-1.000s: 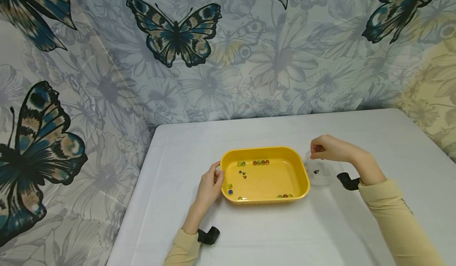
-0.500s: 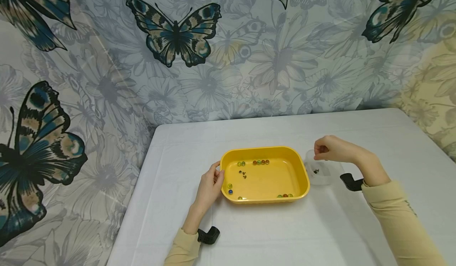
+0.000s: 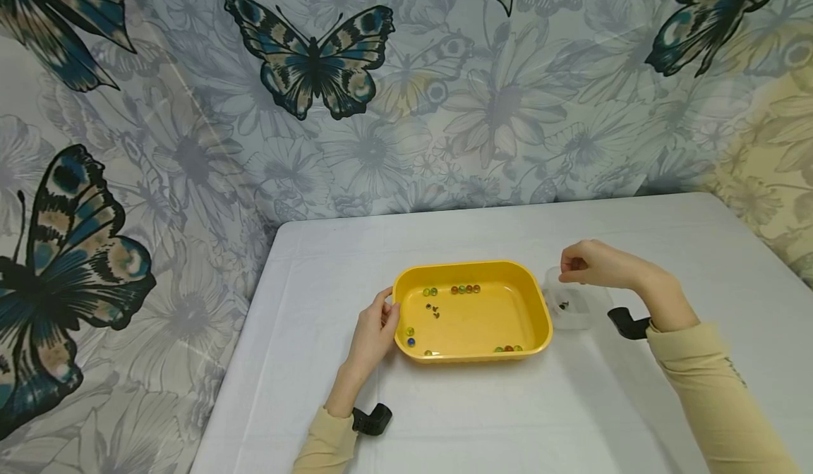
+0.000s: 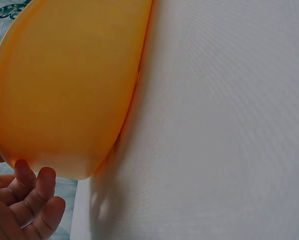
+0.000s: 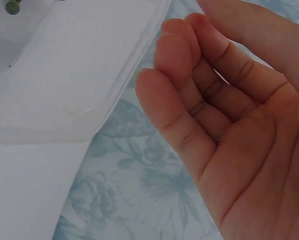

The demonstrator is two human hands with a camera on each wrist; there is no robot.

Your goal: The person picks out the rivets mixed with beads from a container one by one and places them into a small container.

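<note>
left hand pinches the tray; right hand, at the clear box (grip? can't tell), seems mid-transfer; next calls for steady fingertips.

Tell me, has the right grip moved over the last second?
Yes, slightly: in the head view, the right grip has shifted rightward, away from the yellow tray, which has stayed put.
</note>
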